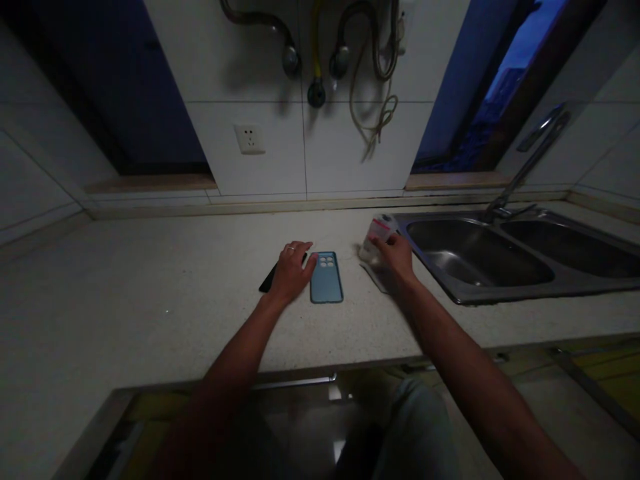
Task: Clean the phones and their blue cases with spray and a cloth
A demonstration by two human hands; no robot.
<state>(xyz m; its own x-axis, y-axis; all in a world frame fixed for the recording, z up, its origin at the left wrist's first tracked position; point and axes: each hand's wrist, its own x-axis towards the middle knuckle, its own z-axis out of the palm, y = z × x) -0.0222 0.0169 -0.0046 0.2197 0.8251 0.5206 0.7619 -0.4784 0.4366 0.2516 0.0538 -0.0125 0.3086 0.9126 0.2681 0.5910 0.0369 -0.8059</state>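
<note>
A blue phone case (326,279) lies face down on the pale countertop (150,280), camera holes toward the wall. My left hand (291,270) rests just left of it, fingers curled over a black flat object (270,277) that lies under the palm. My right hand (397,257) grips a small white packet with a red label (376,237) near the sink's left rim. A thin flat sheet (374,275) lies on the counter under that hand.
A steel double sink (460,293) with a tap (530,160) fills the right side. A wall socket (249,139) and hanging hoses (345,53) are on the tiled back wall. The counter's front edge runs below my forearms.
</note>
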